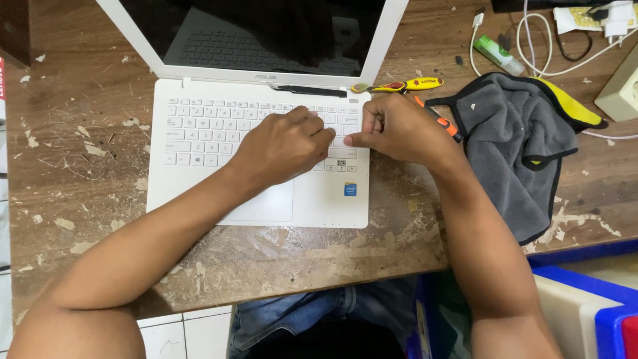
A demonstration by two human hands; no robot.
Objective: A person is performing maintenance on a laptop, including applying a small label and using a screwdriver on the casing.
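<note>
A white laptop (199,193) lies open on a worn wooden table (86,173), its dark screen tilted back. My left hand (286,146) rests curled on the right part of the white keyboard (199,133), fingertips pressing near the keys at the right edge. My right hand (399,129) sits at the laptop's right edge, fingers curled, thumb and forefinger pinched against the keyboard's right side, almost touching the left fingertips. Whether a small part is pinched between them, I cannot tell.
A yellow-handled tool (405,85) and an orange-handled screwdriver (442,123) lie behind my right hand. A grey cloth with yellow and black trim (525,146) lies to the right. White cables (531,46) and a green tube (498,54) sit at the back right. Blue bins (585,292) stand below the table's edge.
</note>
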